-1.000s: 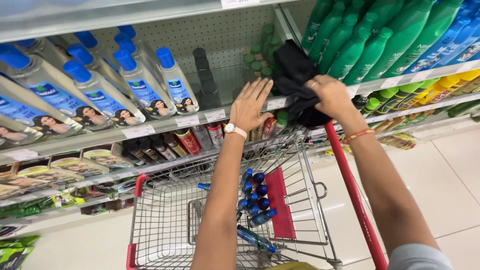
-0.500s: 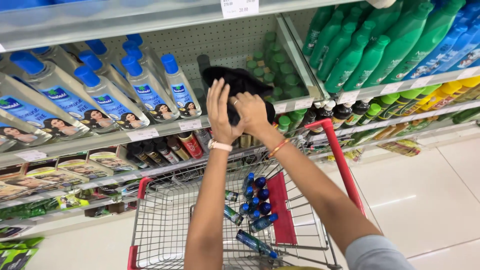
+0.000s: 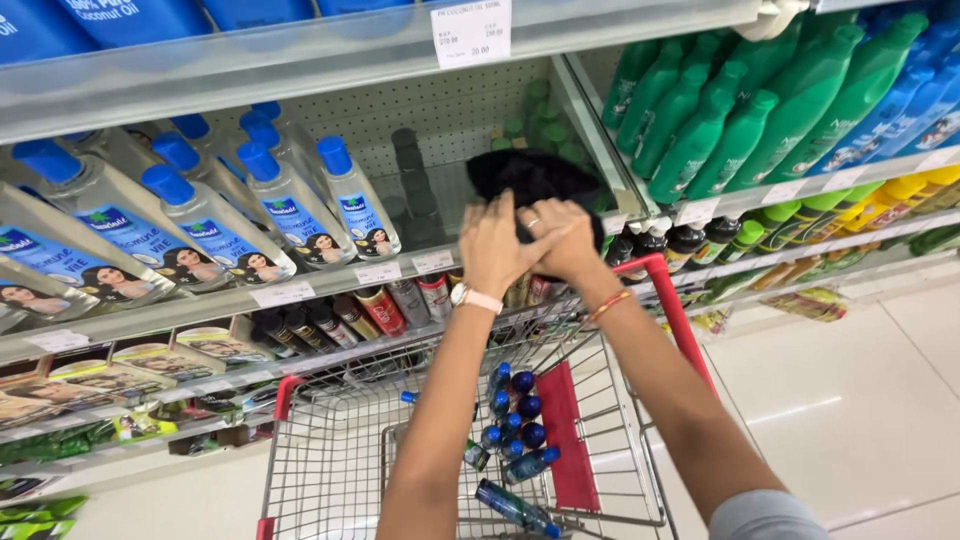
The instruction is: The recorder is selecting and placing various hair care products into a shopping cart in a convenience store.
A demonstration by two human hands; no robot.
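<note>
Both arms reach up over the trolley toward the middle shelf; the left hand (image 3: 497,243), a pale watch at its wrist, lies flat with fingers spread against a black cloth (image 3: 530,180), and the right hand (image 3: 560,238), a ring on one finger and thin bangles at the wrist, presses on the same cloth just beside it, so that the two hands touch; neither closes round the cloth in a clear fist, it is more a pressing hold with the palms and fingers. The black cloth sits bunched at the front of the shelf (image 3: 400,270), at the right end of its bay, beside the divider.

To the left on that shelf stand clear bottles with blue caps (image 3: 355,205), leaning in rows; in the next bay to the right stand tall green bottles (image 3: 700,130), with blue ones beyond them; price tags run along the shelf edge. Below the arms is a wire trolley (image 3: 340,450) with red trim; small blue-capped bottles (image 3: 515,420) lie heaped in it by a red flap. The floor is pale tile.
</note>
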